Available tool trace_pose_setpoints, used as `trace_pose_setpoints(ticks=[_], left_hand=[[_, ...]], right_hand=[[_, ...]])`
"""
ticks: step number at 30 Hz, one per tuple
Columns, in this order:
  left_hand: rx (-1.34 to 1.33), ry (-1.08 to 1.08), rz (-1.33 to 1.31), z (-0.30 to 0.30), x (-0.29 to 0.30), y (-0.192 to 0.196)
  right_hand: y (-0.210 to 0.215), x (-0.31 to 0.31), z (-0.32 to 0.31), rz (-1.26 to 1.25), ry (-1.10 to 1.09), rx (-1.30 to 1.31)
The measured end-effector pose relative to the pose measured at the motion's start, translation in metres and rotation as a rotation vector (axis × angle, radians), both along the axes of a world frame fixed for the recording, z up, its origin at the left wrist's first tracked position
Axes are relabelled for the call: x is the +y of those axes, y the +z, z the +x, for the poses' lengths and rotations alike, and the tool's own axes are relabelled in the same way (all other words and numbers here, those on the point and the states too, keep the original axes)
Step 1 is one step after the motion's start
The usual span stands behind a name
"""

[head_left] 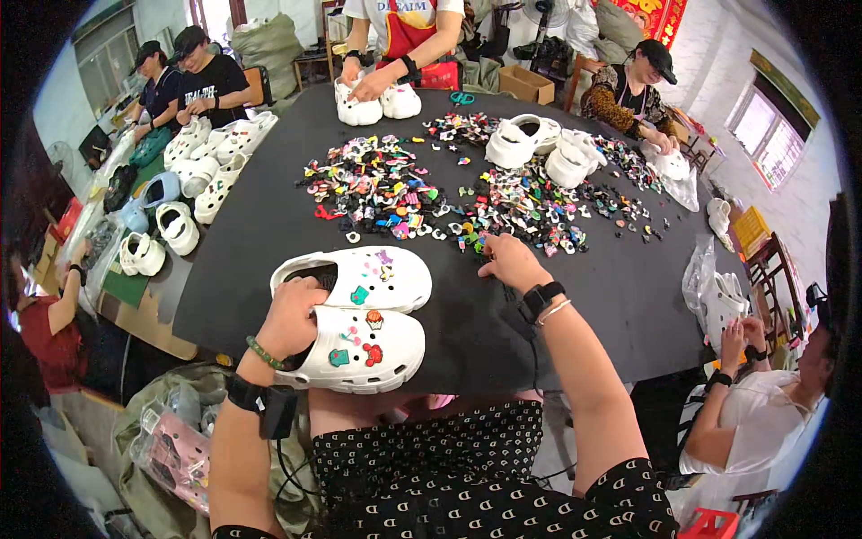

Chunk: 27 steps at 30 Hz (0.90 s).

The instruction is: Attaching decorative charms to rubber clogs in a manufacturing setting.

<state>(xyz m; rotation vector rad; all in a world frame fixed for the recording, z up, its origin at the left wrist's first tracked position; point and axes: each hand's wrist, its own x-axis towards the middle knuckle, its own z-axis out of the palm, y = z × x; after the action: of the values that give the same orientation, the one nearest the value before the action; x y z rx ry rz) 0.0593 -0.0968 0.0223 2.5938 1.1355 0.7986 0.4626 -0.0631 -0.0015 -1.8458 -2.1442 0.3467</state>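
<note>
My left hand point(292, 314) is clamped on the near white clog point(359, 350); my right hand point(507, 260), fingers together, picks among the charms point(530, 211).

A brown cardboard box point(526, 83) stands open on the floor beyond the far edge of the black table, just left of the seated person in the dark cap. A red hanging banner with gold decoration point(654, 16) hangs on the wall at the top right, above that person. By the wearer's left knee, clear plastic packets holding pink items point(173, 445) lie in an olive sack, and a large grey-green stuffed sack point(269, 47) sits at the far left.
</note>
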Motion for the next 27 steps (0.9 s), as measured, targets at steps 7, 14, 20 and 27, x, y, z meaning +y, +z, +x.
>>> trace_pose_setpoints(ticks=[7, 14, 20, 27], left_hand=[[-0.178, 0.204, -0.013, 0.015, 0.004, 0.011], [0.043, 0.211, -0.082, 0.010, -0.001, 0.006], [0.123, 0.395, 0.227, 0.012, -0.038, 0.027], [-0.402, 0.437, -0.183, 0.018, -0.068, 0.044]], right_hand=[[-0.004, -0.004, 0.018, -0.048, 0.098, -0.053], [-0.001, -0.016, 0.026, 0.081, 0.135, -0.139], [-0.004, -0.012, 0.032, 0.149, 0.090, 0.006], [0.013, -0.016, 0.016, 0.197, 0.045, 0.077]])
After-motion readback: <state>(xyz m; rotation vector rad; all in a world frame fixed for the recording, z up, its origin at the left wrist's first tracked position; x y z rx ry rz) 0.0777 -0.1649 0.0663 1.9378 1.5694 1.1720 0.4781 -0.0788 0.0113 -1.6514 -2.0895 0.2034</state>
